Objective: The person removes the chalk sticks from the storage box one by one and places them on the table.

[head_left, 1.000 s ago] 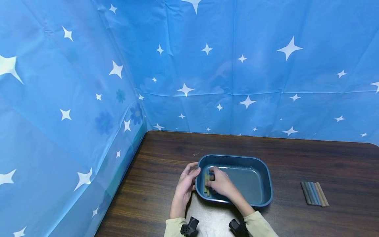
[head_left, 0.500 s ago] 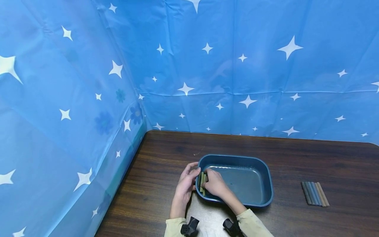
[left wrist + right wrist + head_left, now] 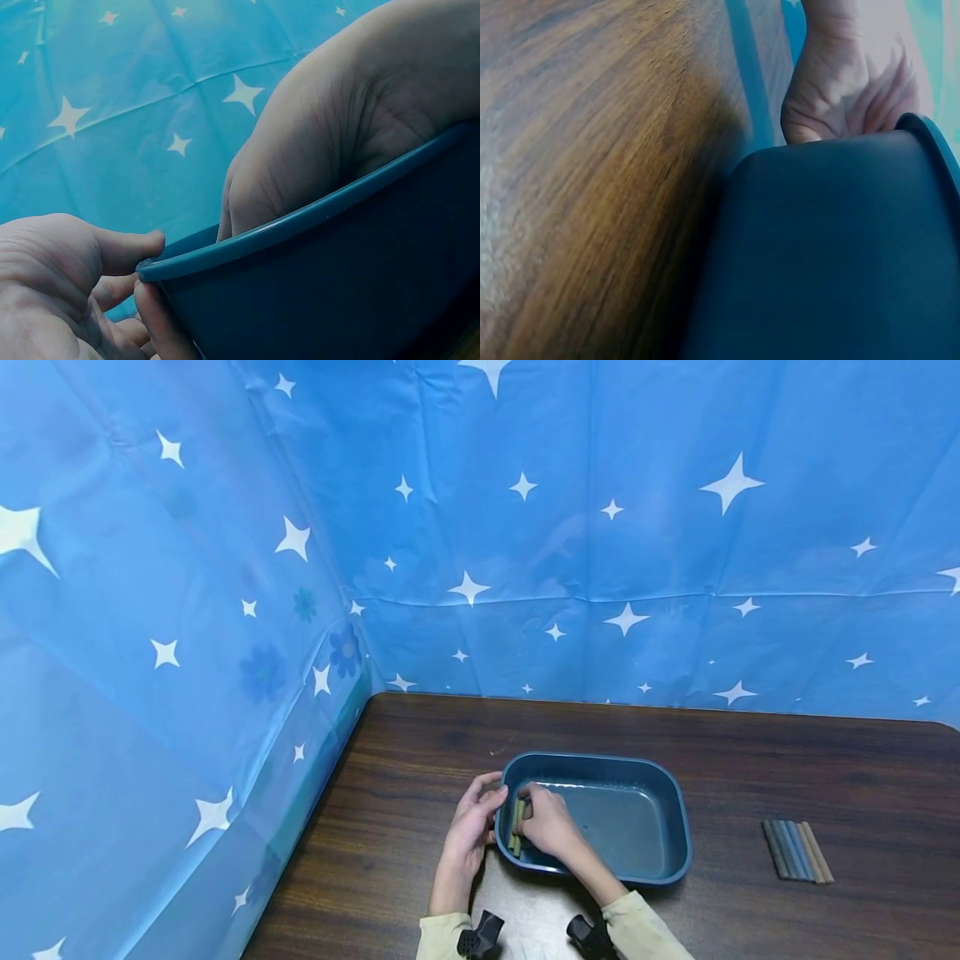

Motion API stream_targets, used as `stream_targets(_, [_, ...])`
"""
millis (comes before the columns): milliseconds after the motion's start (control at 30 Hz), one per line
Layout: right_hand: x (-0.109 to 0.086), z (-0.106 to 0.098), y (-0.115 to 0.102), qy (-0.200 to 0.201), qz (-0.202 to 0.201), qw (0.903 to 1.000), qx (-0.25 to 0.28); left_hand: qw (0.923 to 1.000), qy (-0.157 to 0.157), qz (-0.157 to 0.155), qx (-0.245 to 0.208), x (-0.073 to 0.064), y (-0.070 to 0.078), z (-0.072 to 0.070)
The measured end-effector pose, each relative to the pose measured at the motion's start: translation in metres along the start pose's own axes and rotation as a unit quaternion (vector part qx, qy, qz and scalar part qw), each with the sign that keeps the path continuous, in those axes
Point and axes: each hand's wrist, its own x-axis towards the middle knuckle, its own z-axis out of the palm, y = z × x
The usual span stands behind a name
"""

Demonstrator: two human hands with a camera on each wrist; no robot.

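A dark blue rectangular tub point(image 3: 585, 756) stands on the table. My left hand point(image 3: 468, 827) grips its left end; in the left wrist view the thumb lies over the rim point(image 3: 247, 240) and the fingers press the outer wall. Inside the tub, my right hand point(image 3: 551, 822) reaches down at the left end, thumb and fingers curled about short yellow-green sticks point(image 3: 515, 843) lying side by side along the wall. Its fingertips and part of the sticks are hidden. The tub wall point(image 3: 832, 240) blocks the right hand's work in the right wrist view.
To the right on the brown wood-grain table point(image 3: 735, 777), several short sticks point(image 3: 797, 852) in dark green, blue and tan lie in a neat row. Blue star-patterned sheets point(image 3: 570, 543) rise behind the table and along its left side.
My right hand has moved left inside the tub, and the yellow-green sticks have shifted with it toward the left wall. The left hand and tub have stayed in place.
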Motion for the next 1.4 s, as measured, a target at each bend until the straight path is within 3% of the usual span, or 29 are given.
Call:
stream_targets(300, [-0.005,-0.011,0.003,0.007,0.003,0.9988,0.048,1.0000,-0.005,-0.002,-0.003,0.000,-0.001,0.001])
stream_targets(767, [-0.017,-0.048,0.008,-0.006,0.058,0.9862,0.155,0.9999,-0.002,-0.006,-0.009,0.003,-0.001,0.002])
stream_targets(1400, [-0.035,-0.099,0.023,0.009,0.064,0.9868,0.149,0.9999,0.004,-0.002,-0.011,0.003,-0.001,0.001])
